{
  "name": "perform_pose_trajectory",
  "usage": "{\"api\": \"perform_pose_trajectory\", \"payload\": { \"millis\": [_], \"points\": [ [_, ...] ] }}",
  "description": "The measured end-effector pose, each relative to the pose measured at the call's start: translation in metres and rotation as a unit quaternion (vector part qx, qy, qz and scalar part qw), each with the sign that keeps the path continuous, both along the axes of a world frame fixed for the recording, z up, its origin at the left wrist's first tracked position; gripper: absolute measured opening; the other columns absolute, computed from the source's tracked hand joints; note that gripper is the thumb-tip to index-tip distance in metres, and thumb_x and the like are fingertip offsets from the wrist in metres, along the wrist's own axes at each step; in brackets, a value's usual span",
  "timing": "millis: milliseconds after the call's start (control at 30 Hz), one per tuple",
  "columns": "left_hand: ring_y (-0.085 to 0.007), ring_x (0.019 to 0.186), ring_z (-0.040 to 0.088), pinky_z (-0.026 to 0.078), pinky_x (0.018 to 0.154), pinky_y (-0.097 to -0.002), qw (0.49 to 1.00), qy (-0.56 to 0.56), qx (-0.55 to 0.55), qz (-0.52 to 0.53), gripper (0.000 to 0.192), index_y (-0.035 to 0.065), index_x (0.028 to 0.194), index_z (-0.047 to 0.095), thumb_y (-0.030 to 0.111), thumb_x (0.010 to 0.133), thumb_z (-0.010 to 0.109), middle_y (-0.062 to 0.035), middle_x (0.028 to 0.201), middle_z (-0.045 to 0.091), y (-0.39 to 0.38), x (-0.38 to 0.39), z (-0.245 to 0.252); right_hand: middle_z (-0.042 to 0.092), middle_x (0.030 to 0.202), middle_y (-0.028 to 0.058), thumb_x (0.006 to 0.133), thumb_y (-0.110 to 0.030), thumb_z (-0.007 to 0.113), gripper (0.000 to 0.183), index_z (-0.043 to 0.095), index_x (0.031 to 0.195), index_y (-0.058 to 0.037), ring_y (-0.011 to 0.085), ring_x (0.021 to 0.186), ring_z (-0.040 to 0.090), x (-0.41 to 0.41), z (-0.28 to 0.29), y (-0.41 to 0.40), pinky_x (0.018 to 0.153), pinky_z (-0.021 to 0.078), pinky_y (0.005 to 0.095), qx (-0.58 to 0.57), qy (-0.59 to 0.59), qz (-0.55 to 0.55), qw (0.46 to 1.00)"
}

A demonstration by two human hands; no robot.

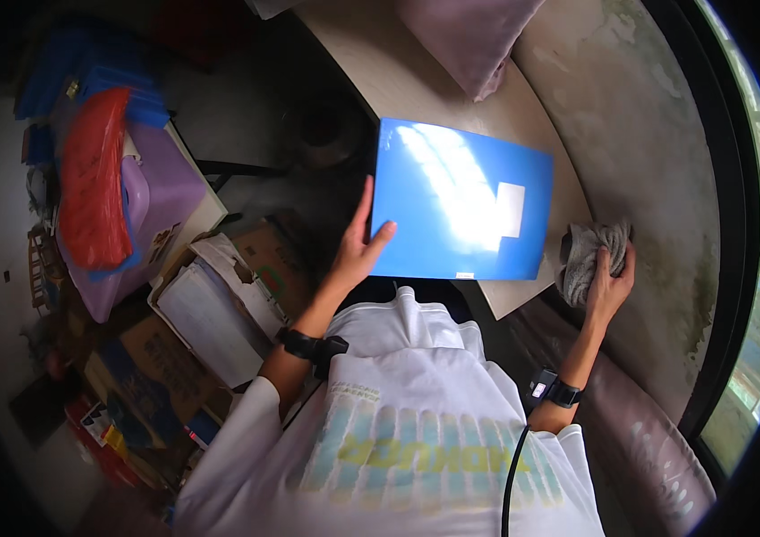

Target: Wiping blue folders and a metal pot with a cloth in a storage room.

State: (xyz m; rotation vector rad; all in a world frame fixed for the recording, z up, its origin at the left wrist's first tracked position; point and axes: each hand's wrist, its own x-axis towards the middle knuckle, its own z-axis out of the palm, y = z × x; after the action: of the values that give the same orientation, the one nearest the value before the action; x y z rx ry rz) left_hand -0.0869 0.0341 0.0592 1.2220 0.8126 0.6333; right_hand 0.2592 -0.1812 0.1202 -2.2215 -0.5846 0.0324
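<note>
A glossy blue file box [434, 248] with a pale label on its face is held up in front of me, and window light glares across it. My left hand [358, 250] grips its left edge, thumb over the face and fingers along the side. Off to the right, my right hand [611, 278] clutches a bunched grey cloth [581, 265], apart from the box. Below and behind the box runs a light-coloured tabletop [511, 295], partly hidden by it.
Mauve fabric [467, 40] lies at the table's far end, beside a stained wall [648, 174]. On the left are a purple plastic bin [165, 168], a red plastic bag [95, 188] and an open cardboard box of papers [212, 322]. A black cable [513, 476] hangs over my shirt.
</note>
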Motion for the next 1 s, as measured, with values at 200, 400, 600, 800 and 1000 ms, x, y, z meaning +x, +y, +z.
{"api": "perform_pose_trajectory", "payload": {
  "millis": [200,400,600,800,1000],
  "points": [
    [-0.0214,0.139,0.038,0.032,0.113,-0.032,0.999,0.013,-0.009,-0.046,0.075,0.0006,0.156,0.019,0.029,0.1,0.06,-0.0208,0.156,0.034,-0.009,0.03,-0.051,0.058,0.115,0.0276,0.083,-0.026,0.068,0.046,0.063,0.128,-0.0126,0.0438,0.108,0.06,-0.039,-0.041,0.092,0.091,0.0495,0.0476,-0.225,-0.116,0.056,0.966],
    [-0.0213,0.14,0.037,0.03,0.114,-0.0321,1.0,0.019,0.013,-0.011,0.061,-0.0018,0.155,0.021,0.02,0.105,0.048,-0.0198,0.155,0.037,0.001,0.037,-0.067,0.055,0.12,0.0298,0.079,-0.024,0.071,0.051,0.062,0.128,-0.0096,0.0465,0.107,0.057,-0.117,-0.045,0.212,0.093,0.0486,0.0514,-0.172,-0.09,0.196,0.961],
    [-0.0197,0.136,0.041,0.032,0.111,-0.03,1.0,0.024,-0.005,0.019,0.053,-0.0032,0.152,0.03,0.022,0.107,0.043,-0.0174,0.152,0.042,-0.002,0.038,-0.069,0.055,0.121,0.0259,0.074,-0.021,0.076,0.055,0.064,0.127,-0.0193,0.0432,0.11,0.057,-0.152,-0.051,0.224,0.091,0.0498,0.0505,-0.161,-0.098,0.285,0.94],
    [-0.0217,0.136,0.044,0.035,0.111,-0.0312,0.998,0.035,0.037,0.028,0.052,-0.0034,0.15,0.034,0.026,0.107,0.043,-0.0171,0.152,0.043,-0.002,0.038,-0.052,0.059,0.111,0.0225,0.08,-0.024,0.072,0.044,0.065,0.124,-0.0197,0.0403,0.1,0.062,-0.009,-0.047,0.169,0.079,0.0532,0.0496,-0.253,-0.156,0.04,0.954],
    [-0.0165,0.138,0.039,0.032,0.112,-0.0292,0.996,-0.024,-0.07,0.044,0.051,0.0001,0.152,0.035,0.025,0.108,0.043,-0.0128,0.154,0.041,-0.006,0.043,-0.056,0.058,0.104,0.0207,0.069,-0.019,0.078,0.052,0.068,0.12,-0.0192,0.0409,0.098,0.059,-0.136,-0.048,0.155,0.078,0.0524,0.0473,-0.158,-0.19,0.206,0.947]
  ]
}}
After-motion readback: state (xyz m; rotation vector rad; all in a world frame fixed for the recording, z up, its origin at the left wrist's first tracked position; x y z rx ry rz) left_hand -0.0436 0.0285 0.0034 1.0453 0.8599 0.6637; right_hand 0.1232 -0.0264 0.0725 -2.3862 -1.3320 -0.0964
